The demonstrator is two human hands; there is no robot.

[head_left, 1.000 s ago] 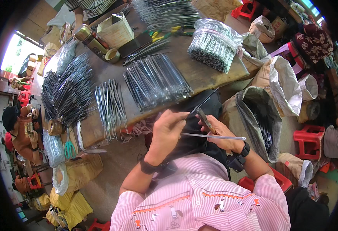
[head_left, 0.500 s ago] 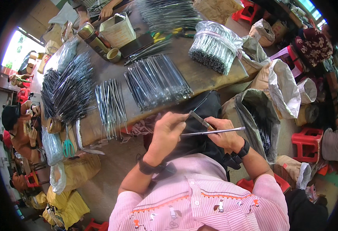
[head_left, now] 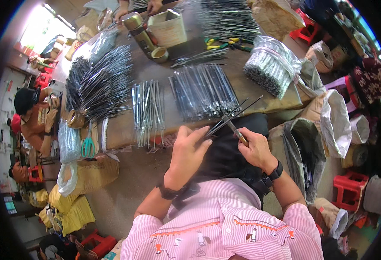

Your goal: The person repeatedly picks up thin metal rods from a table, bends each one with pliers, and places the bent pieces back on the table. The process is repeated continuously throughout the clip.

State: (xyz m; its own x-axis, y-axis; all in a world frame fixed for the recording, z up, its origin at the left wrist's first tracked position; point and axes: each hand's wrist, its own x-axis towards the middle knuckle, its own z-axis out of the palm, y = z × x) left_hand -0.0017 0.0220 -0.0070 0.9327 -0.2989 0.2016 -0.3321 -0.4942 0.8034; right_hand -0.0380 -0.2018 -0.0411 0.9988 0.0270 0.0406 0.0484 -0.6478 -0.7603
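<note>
My left hand point(head_left: 187, 151) is closed on a few thin dark metal rods point(head_left: 249, 104), pinched between thumb and fingers. Their free ends slant up and to the right, toward the table edge. My right hand point(head_left: 256, 150) grips a small hand tool with a brown handle and a narrow metal shank point(head_left: 233, 128). The tip of this tool meets or crosses the rods; whether it touches them I cannot tell. Just beyond my hands, a wide row of metal rods point(head_left: 204, 93) lies on the table, with a smaller bunch of rods point(head_left: 148, 113) to its left.
Farther off on the table point(head_left: 155, 71) are a large rod heap point(head_left: 106, 82), a plastic-wrapped bundle point(head_left: 270, 67), yellow-handled pliers point(head_left: 212, 43), a thermos point(head_left: 139, 34) and a box point(head_left: 168, 28). Teal scissors point(head_left: 88, 147) hang at the left edge. An open sack point(head_left: 305, 151) stands right. Co-workers sit around.
The rod that crossed my right hand is no longer there; rods now extend up and right from my left hand. The tool has shifted slightly, and the whole view has turned left.
</note>
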